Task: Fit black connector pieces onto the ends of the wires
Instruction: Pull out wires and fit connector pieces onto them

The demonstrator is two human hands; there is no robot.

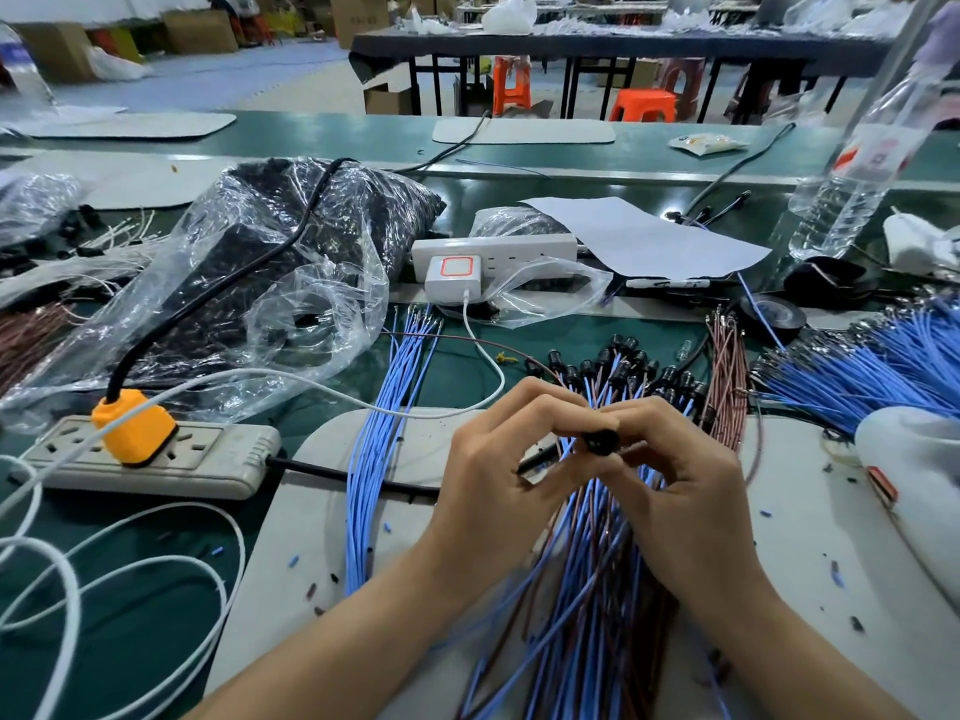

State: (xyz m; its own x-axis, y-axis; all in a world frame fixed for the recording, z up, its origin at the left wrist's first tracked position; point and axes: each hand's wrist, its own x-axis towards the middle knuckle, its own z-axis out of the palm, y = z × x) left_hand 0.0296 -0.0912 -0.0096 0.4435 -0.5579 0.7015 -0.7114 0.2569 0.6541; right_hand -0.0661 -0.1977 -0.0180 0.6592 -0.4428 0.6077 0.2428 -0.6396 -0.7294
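1. Holding a small black connector piece (600, 441) up over the grey mat (322, 511), the right hand (685, 470) pinches it, with its fingers (649, 413) curled tight on it.
2. The left hand (498, 459) sits right beside the right one. Its fingers (540, 402) are curled together and pinch a thin blue wire (569, 449) that runs to the black piece (how far the wire goes in cannot be seen).
3. Under both hands lies a big bunch of wires (587, 589), blue and brown, spread out on the mat.
4. Just past the hands, the far ends of this bunch wear black pieces (623, 366), all close together.
5. To the left of the hands lies a row of loose blue wires (374, 433) with bare metal tips.
6. On the right there is a fat heap of blue wires (857, 366), and a thin bunch of brown wires (727, 366) lies between it and the black pieces.
7. A grey power strip (156, 459) lies on the green tabletop (130, 589) at the left, with an orange plug (134, 426) stuck in it.
8. Behind the strip sits a see-through plastic bag (260, 262) full of dark bits.
9. A white charger (453, 275) stands near the middle of the tabletop, and a sheet of paper (649, 236) lies to its right.
10. A water bottle (857, 174) stands at the far right.
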